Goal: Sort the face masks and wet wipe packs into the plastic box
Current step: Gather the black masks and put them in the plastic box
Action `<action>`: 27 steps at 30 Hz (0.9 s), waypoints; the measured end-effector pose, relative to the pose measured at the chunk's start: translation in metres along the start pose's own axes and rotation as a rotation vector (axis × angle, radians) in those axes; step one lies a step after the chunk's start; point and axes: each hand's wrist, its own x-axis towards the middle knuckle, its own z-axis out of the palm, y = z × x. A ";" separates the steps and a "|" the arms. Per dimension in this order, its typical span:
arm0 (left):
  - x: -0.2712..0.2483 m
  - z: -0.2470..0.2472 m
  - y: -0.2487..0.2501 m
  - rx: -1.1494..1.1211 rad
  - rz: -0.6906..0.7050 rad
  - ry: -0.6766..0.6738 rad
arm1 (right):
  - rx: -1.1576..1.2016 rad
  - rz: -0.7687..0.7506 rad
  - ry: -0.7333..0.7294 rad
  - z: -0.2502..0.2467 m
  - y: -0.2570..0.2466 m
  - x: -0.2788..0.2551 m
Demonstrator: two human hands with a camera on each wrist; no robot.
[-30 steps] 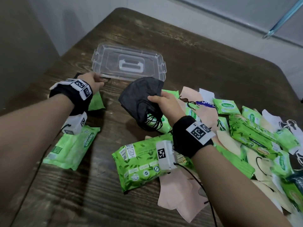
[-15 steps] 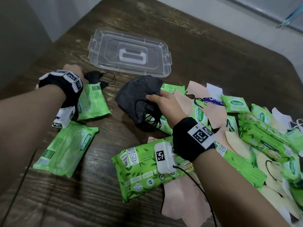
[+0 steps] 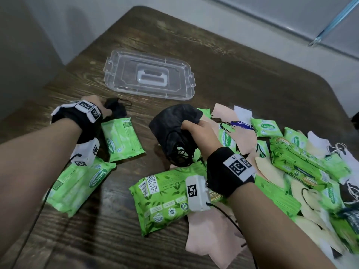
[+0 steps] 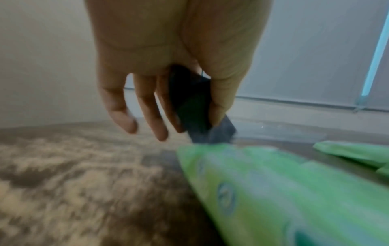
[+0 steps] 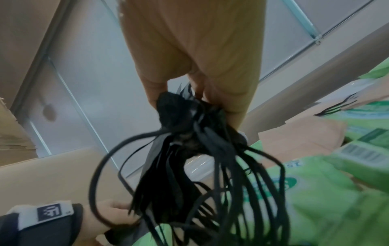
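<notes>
Head view, from the left: the left hand [image 3: 93, 105] pinches a small black face mask [image 3: 115, 108] down at the wooden table [image 3: 242, 78], just beyond a small Sanicare wipe pack [image 3: 122, 140]; a larger Sanicare pack [image 3: 81, 183] lies under the left forearm. The left wrist view shows what the head view cannot; the thumb [image 4: 223, 99] and a forefinger clamp the dark mask [image 4: 193, 106] while the other three fingers [image 4: 124, 113] hang loose and straight, and a blurred green pack [image 4: 284, 191] fills the lower right. Farther back lies a clear plastic lid [image 3: 149, 74] with a white handle, flat on the table (it holds nothing); the box itself is not in any view. At the centre the right hand [image 3: 200, 133] grips a stack of black masks [image 3: 172, 131] above the table; the right wrist view shows the fingers curled tight on the stack [image 5: 181, 108] with many black ear loops [image 5: 210, 174] dangling, a tangle too dense to count. Below it lies a large leaf-printed wipe pack [image 3: 165, 199], partly over a pink mask [image 3: 209, 239]. To the right sprawls a heap of green packs and pale masks [image 3: 303, 162], cut off by the frame edge.
</notes>
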 end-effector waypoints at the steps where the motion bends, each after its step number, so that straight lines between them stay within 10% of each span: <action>1: -0.005 -0.006 0.003 -0.056 0.007 0.044 | 0.015 -0.007 0.014 -0.004 -0.001 -0.002; 15: -0.149 -0.075 0.093 -0.357 0.465 0.096 | 0.081 -0.141 0.126 -0.067 0.008 -0.088; 27: -0.262 -0.070 0.129 -0.198 0.764 -0.200 | 0.060 -0.177 0.115 -0.096 0.040 -0.163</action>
